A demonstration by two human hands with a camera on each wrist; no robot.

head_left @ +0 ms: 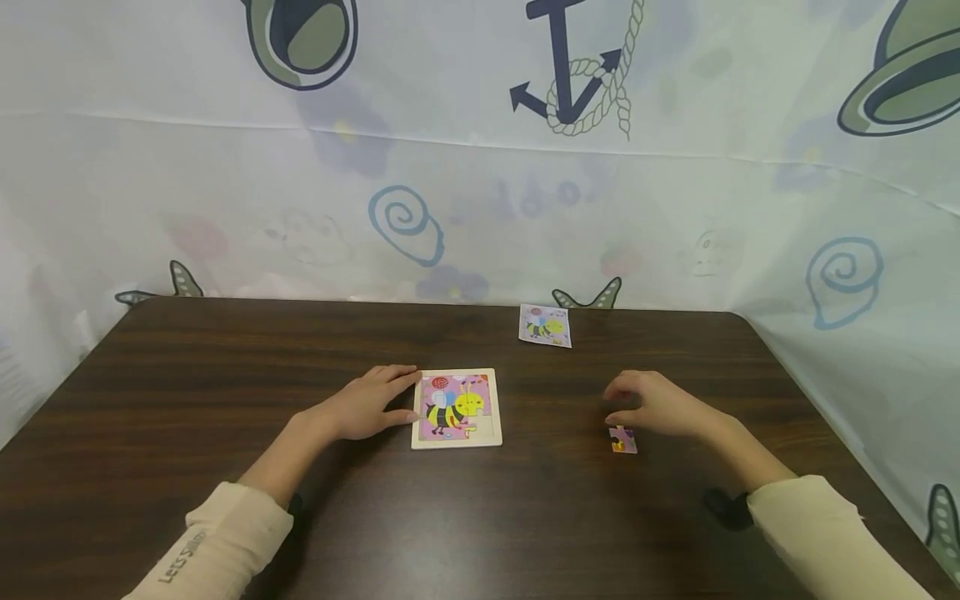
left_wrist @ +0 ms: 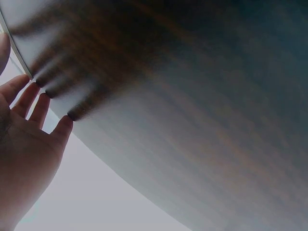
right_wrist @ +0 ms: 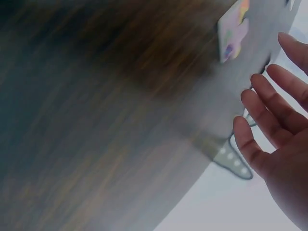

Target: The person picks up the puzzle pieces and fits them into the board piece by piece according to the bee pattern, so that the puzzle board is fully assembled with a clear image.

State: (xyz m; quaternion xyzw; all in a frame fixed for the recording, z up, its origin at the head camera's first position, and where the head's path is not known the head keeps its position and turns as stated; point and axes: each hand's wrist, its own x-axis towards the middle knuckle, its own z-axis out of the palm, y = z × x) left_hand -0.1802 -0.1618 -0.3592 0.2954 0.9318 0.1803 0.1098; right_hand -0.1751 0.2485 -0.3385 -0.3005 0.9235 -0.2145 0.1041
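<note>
A square wooden jigsaw puzzle board [head_left: 484,431] with a bee picture lies on the table in the head view. Bare wood shows in its lower right corner. My left hand [head_left: 369,405] rests at the board's left edge, thumb and fingertips touching the frame with the fingers fairly straight. In the left wrist view, only a sliver of the board's edge shows beside the fingertips. To the right lies a loose puzzle piece [head_left: 622,440], pink with some yellow. Just above it hovers my right hand [head_left: 654,403], fingers loosely bent and apart from the piece in the right wrist view.
A small paper card [head_left: 545,325] with the same bee picture lies near the table's back edge. The dark wooden table [head_left: 225,375] ends at a hanging white cloth [head_left: 480,217] printed with anchors and shells, behind and at the sides.
</note>
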